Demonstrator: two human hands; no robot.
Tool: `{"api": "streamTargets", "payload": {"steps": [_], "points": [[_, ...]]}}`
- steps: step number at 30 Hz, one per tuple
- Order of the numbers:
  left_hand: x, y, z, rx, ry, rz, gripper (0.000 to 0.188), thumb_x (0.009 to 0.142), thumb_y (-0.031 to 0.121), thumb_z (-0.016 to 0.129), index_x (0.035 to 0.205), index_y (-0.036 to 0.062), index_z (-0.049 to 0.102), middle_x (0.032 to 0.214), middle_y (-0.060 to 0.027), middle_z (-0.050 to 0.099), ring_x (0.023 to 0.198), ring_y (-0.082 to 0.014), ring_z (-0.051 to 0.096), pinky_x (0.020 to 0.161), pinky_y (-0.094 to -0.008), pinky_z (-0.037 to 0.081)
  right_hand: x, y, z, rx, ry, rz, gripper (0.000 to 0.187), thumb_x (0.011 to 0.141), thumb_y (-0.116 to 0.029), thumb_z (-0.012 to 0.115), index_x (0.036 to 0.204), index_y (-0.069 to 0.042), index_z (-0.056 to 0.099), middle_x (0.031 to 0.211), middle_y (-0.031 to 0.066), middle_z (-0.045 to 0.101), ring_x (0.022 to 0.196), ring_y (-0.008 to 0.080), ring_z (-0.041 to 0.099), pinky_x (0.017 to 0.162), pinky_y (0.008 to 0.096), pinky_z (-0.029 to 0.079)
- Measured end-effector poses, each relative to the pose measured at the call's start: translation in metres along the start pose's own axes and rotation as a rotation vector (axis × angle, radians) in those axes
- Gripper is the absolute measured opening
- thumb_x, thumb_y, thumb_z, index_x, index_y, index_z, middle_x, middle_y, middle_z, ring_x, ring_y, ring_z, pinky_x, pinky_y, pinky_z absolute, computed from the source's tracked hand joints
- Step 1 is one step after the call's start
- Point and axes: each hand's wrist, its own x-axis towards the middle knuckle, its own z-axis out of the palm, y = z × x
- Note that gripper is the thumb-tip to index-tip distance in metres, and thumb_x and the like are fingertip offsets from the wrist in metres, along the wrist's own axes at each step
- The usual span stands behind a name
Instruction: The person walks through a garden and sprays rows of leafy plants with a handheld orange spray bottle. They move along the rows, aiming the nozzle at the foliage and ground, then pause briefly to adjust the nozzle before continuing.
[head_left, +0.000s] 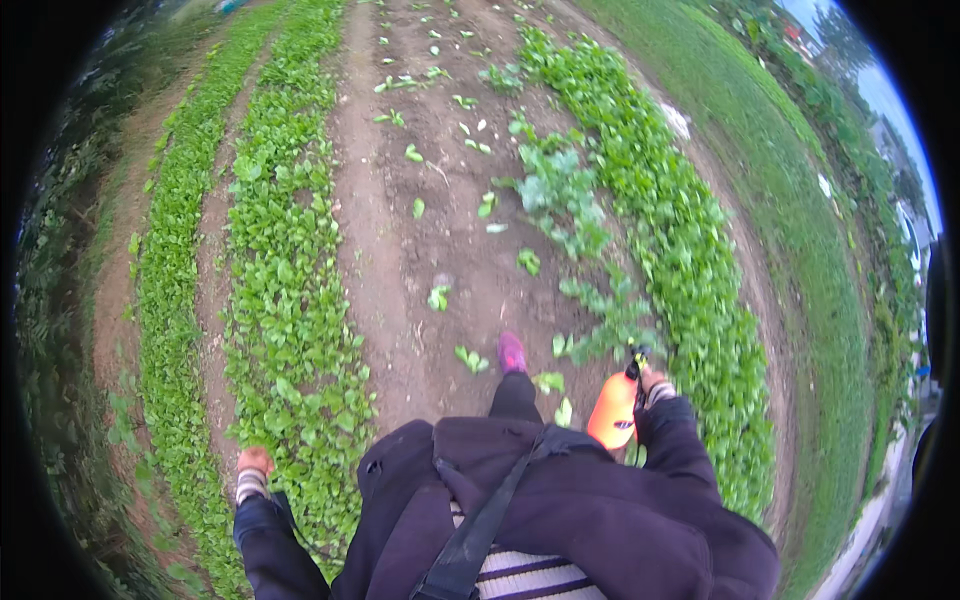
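Container (612,412), orange, hung at eight o'clock from the nearer right hand (655,379), which gripped its top, axis one-to-seven. Left hand (256,461): finger spread could not be told.

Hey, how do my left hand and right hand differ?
The left hand shows no clearly held object, while the right hand grips an orange container near its black top. The left hand is over the left leafy rows; the right hand is by the right leafy row. Both have striped cuffs showing past dark sleeves.
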Motion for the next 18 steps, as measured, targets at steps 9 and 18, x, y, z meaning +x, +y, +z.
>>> {"api": "streamTargets", "payload": {"steps": [9,18], "points": [[-0.053,0.138,0.05,-0.278,-0.02,-0.33,0.018,0.077,0.0,0.044,0.089,0.0003,0.058,0.064,-0.0136,0.061,0.051,-0.0201,0.061,0.042,-0.03,0.048,0.216,-0.155,-0.007,0.216,-0.061,-0.154,0.054,0.087,-0.043,0.034,0.071,0.003,0.058,0.058,0.0121,0.057,0.05,0.0234,0.057,0.048,0.0351,0.046],[-0.046,0.19,0.035,-0.324,0.029,-0.336,0.018,0.079,0.001,0.045,0.093,0.0004,0.056,0.062,-0.0119,0.06,0.046,-0.0166,0.057,0.037,-0.0273,0.043,0.234,-0.319,-0.086,0.723,-0.246,-0.166,0.039,0.089,-0.034,0.038,0.08,0.001,0.053,0.057,0.0083,0.054,0.044,0.0194,0.052,0.04,0.0314,0.043]]}}
